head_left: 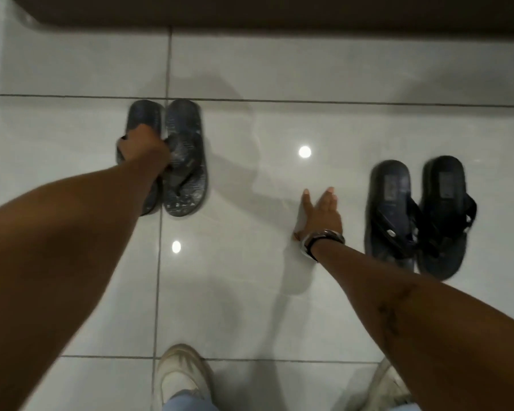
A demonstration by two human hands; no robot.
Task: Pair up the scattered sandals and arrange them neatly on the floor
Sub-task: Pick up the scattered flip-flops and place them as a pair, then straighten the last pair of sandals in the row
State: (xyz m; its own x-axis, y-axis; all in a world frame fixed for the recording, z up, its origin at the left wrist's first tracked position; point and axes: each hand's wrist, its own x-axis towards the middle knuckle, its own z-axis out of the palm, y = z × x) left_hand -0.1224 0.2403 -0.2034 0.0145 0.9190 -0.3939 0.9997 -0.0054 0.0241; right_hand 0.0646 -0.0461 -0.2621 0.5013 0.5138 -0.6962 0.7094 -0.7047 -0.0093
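Left hand point(144, 149) grips straps of left sandal pair point(184, 158); right hand point(321, 213) open, fingers spread, beside right sandal pair point(413, 215) on tiled floor point(279, 69).

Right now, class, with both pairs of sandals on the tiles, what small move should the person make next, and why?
Probably let go with the left hand: the patterned pair it grips already lies side by side, toes level. The right hand is flat on the floor, empty. The strapped pair looks slightly staggered and may need nudging after.

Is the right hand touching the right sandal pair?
Apart. Head view shows bare floor tile between the right hand, flat and open, and the right sandal pair.
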